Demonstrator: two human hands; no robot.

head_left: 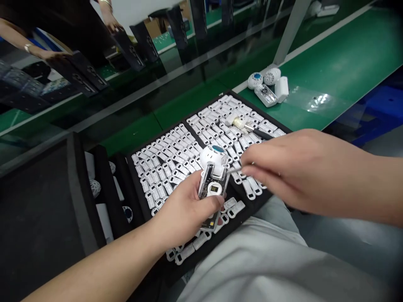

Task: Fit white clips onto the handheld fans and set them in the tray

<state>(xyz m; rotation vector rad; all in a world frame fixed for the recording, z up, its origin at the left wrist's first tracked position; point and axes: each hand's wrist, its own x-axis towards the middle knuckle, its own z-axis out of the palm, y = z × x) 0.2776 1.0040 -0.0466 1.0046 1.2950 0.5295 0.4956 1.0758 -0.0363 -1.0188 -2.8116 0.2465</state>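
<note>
My left hand (184,214) grips a clear plastic housing (212,197) with a small digital display inside, and a white round dome (214,157) sits on its top end. My right hand (299,172) pinches a thin metal-tipped tool (234,170) just beside the dome. Both hands hover over a black tray (201,144) resting on my lap, packed with rows of small white plastic clips (166,163). A black-handled screwdriver (261,133) lies on the clips at the tray's far side, next to a white part (237,122).
Beyond the tray, a green bench mat (340,71) holds white domes (264,79), a clear housing (265,95) and a plastic sheet (315,100). A black case (107,188) lies open at left. Dark glass (126,79) reflects a person's arms at the top left.
</note>
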